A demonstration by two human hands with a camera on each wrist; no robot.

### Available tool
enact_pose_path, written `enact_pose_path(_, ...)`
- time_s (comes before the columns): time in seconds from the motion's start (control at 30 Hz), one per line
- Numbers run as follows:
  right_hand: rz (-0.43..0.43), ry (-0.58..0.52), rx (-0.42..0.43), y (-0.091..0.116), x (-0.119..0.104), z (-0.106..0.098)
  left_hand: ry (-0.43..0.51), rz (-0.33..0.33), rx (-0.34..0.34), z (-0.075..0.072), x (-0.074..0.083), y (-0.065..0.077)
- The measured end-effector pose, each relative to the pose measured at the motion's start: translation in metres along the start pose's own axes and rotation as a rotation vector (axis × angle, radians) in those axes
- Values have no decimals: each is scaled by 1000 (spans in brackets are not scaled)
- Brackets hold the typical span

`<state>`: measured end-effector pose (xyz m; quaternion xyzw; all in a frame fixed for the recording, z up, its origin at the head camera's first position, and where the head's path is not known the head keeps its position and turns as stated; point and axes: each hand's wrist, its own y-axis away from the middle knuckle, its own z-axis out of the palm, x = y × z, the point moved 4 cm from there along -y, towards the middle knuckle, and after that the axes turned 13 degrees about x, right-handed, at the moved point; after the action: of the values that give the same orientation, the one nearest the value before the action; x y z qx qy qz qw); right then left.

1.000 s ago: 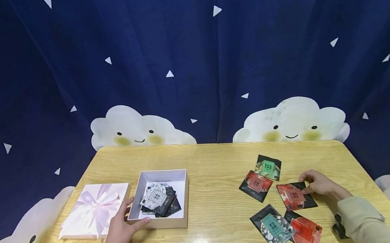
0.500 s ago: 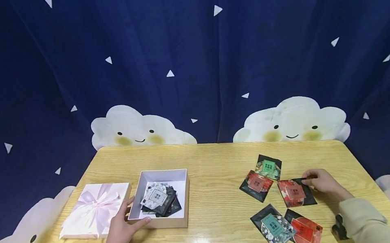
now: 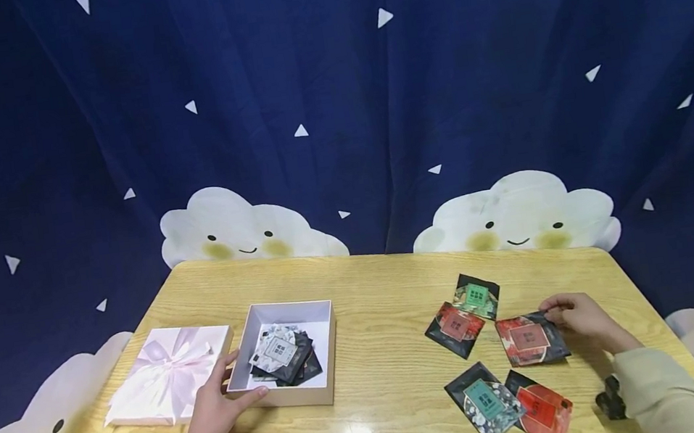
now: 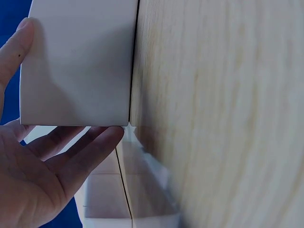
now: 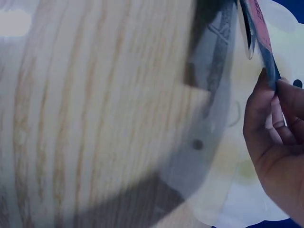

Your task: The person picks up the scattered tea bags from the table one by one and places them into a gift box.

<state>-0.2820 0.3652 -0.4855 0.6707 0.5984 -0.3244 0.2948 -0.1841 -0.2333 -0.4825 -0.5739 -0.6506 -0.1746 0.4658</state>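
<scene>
My right hand (image 3: 581, 321) pinches the corner of a red-and-black sachet (image 3: 528, 340) between thumb and fingertips. In the right wrist view this sachet (image 5: 259, 28) is seen nearly edge-on, raised off the table. My left hand (image 3: 217, 405) holds the near left corner of a pale open box (image 3: 305, 395), its thumb on the front wall and its fingers along the left side. Inside the box lie several overlapping sachets (image 3: 277, 350), a white-grey one on top of black ones. The left wrist view shows the box wall (image 4: 78, 66) between thumb and fingers.
A white lid (image 3: 141, 404) with a pink ribbon bow lies left of the box. Green (image 3: 477, 296) and red (image 3: 457, 328) sachets overlap behind the held one. A teal-labelled sachet (image 3: 485, 403) and another red one (image 3: 544, 410) lie nearer. A dark blue curtain (image 3: 332, 101) stands behind the table.
The right hand has taken the red-and-black sachet's corner and lifted it, tilting it and moving slightly right and away. The left hand and the box stay where they were.
</scene>
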Motion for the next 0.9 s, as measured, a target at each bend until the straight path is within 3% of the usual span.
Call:
enact_pose_path(0.4, 11, -106, 3, 2, -14, -3, 23, -7, -2, 0, 1, 0)
enact_pose_path(0.5, 14, -158, 10, -6, -2, -1, 33, -10, -1, 1, 1, 1)
enact_pose_path(0.73, 23, -242, 55, -40, 50, 12, 40, -13, 3, 1, 0, 1)
enact_pose_path(0.83, 37, -276, 69, -44, 51, 14, 38, -12, 4, 1, 0, 1)
enact_pose_path(0.9, 17, -301, 32, -39, 37, 12, 37, -11, 3, 1, 0, 1)
